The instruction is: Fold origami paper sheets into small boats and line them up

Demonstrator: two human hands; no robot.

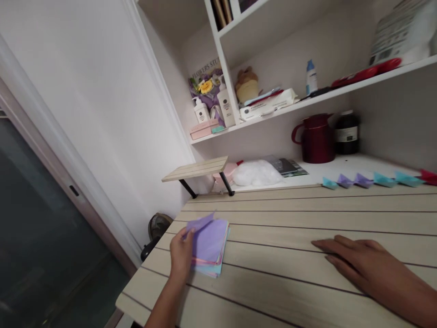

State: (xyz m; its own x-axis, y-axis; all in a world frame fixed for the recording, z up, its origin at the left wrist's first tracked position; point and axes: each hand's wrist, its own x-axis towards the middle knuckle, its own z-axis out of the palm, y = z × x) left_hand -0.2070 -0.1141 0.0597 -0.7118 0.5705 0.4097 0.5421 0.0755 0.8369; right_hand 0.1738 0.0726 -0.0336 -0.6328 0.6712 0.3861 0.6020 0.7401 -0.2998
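My left hand (181, 255) rests on a stack of coloured paper squares (211, 248) near the table's left edge, and its fingers pinch the top purple sheet (200, 223), lifting its corner. My right hand (358, 266) lies flat on the wooden table (290, 218) at the right, fingers stretched out, holding nothing. A row of several small folded paper shapes (372, 180), blue and purple with a red one at the far right, lines the table's back edge.
A small wooden riser (196, 169) stands at the back left. Behind the table sit a white bag (256, 173), a dark red jug (316, 139) and a dark jar (346, 132). Shelves above hold bottles, a plush toy and boxes. A glass door is at left.
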